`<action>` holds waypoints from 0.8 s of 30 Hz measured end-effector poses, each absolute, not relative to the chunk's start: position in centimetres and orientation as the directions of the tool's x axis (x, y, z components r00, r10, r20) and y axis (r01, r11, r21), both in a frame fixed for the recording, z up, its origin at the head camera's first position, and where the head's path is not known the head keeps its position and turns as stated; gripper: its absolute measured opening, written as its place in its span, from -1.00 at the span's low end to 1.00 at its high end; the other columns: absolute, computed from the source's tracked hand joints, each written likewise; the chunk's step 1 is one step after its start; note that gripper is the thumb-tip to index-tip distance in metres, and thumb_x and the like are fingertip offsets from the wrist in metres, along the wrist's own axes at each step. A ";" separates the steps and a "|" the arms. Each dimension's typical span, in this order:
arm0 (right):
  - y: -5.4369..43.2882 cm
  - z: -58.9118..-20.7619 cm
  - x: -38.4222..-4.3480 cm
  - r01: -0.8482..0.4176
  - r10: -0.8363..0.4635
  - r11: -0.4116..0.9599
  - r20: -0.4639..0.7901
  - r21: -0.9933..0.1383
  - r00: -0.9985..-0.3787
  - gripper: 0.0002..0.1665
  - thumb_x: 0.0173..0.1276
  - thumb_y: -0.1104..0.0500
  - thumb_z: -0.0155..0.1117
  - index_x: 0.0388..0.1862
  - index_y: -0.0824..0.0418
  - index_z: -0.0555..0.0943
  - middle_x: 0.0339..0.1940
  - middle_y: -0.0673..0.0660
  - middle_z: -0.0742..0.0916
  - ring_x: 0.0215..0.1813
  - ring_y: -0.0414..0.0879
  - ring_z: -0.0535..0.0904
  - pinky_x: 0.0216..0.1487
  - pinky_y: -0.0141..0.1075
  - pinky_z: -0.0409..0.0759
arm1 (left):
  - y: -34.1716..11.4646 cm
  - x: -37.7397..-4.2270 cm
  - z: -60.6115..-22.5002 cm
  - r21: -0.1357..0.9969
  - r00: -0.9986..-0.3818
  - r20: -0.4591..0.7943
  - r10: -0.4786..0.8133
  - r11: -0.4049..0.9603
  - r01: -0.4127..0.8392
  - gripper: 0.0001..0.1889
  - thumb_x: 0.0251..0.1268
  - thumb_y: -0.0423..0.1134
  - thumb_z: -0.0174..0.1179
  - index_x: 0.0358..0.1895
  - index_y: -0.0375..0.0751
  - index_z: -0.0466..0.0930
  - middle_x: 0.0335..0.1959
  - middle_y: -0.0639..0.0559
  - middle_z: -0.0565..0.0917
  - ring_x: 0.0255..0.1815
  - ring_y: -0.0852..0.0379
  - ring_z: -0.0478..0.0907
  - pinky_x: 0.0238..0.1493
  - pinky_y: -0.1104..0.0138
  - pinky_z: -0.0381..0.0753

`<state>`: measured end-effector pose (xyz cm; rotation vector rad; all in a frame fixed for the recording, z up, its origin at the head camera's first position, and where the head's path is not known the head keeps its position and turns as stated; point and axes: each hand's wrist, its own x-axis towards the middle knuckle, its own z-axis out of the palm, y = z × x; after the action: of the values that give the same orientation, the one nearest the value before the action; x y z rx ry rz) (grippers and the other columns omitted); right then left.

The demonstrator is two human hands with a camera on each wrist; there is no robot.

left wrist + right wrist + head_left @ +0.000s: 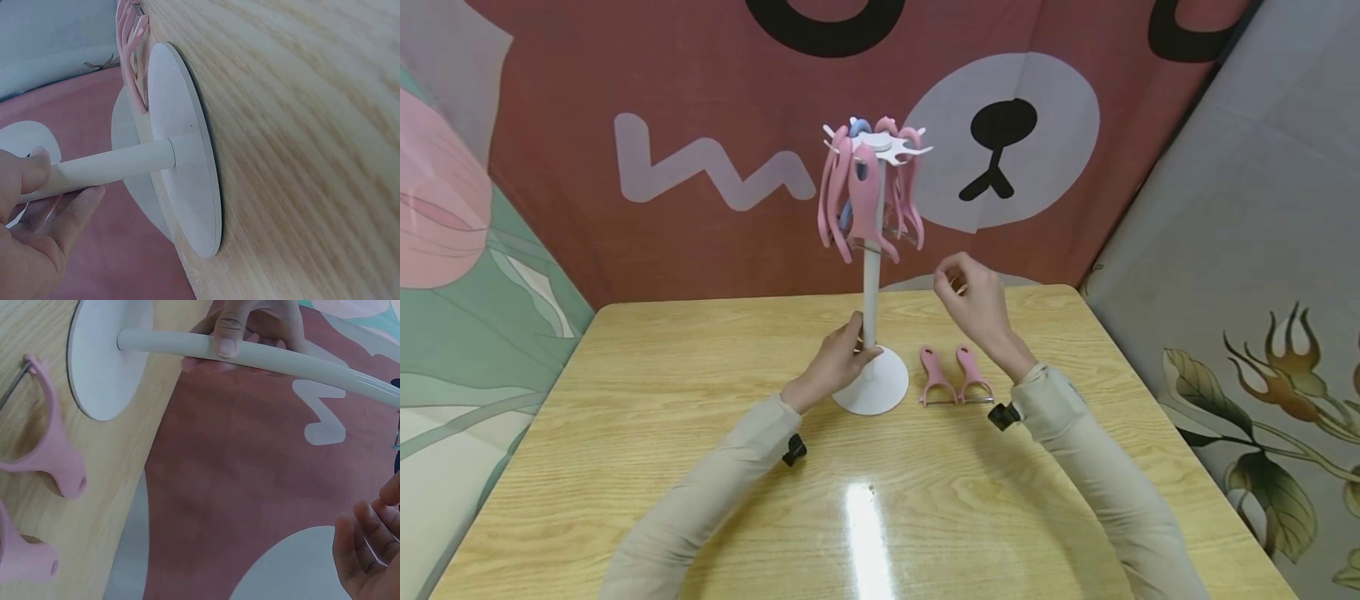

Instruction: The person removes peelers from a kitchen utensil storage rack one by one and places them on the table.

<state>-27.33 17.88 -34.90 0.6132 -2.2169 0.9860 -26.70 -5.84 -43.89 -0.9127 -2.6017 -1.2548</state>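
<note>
A white stand (pixel 871 304) with a round base rises from the table. My left hand (pixel 831 362) grips its pole low down, thumb and fingers about it; the left wrist view shows the same hold on the pole (pixel 112 167). From the hooked top hang several pink peelers (pixel 865 196) and a blue peeler (pixel 846 217), partly hidden behind them. My right hand (pixel 976 304) is raised right of the pole, below the hanging peelers, with loosely curled fingers and nothing seen between them. Two pink peelers (pixel 931 364) lie side by side on the table, right of the base.
The wooden table (pixel 700 433) reaches back to a red cloth (pixel 700 242) with a printed bear face. Patterned cloths hang at both sides. A small black wrist camera (pixel 1003 416) sits under the right cuff, another (pixel 794 450) under the left.
</note>
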 end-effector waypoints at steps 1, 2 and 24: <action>17.9 -34.7 -27.4 -0.630 -0.152 0.607 0.707 -0.484 -0.690 -0.90 0.42 0.25 0.16 -0.24 0.25 0.61 -0.48 0.06 0.67 -0.51 -0.12 0.55 -0.45 -0.35 0.54 | -5.8 -26.7 -43.9 0.676 -0.813 0.344 0.469 0.477 0.561 -0.69 0.40 -0.33 0.21 0.03 -0.31 0.30 -0.26 -0.13 0.57 -0.16 -0.08 0.68 -0.21 0.22 0.70; 17.9 -34.6 -27.5 -0.634 -0.147 0.600 0.711 -0.488 -0.687 -0.90 0.42 0.26 0.17 -0.24 0.25 0.61 -0.48 0.06 0.66 -0.52 -0.13 0.54 -0.46 -0.36 0.53 | -5.8 -26.7 -43.9 0.675 -0.813 0.344 0.469 0.478 0.561 -0.69 0.40 -0.33 0.22 0.03 -0.31 0.30 -0.26 -0.13 0.57 -0.16 -0.08 0.68 -0.21 0.22 0.70; 16.7 -30.6 -27.6 -0.765 -0.090 0.490 0.849 -0.417 -0.521 -0.91 0.38 0.32 0.24 -0.23 0.34 0.65 -0.42 0.18 0.66 -0.44 -0.07 0.53 -0.39 -0.40 0.45 | -5.8 -26.8 -44.0 0.681 -0.816 0.341 0.467 0.475 0.557 -0.69 0.40 -0.32 0.22 0.04 -0.30 0.31 -0.26 -0.11 0.57 -0.14 -0.08 0.68 -0.19 0.22 0.70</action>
<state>-27.57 16.66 -30.59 0.7074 -1.9319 1.0622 -26.84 -5.81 -44.05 -0.9066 -2.6041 -1.2646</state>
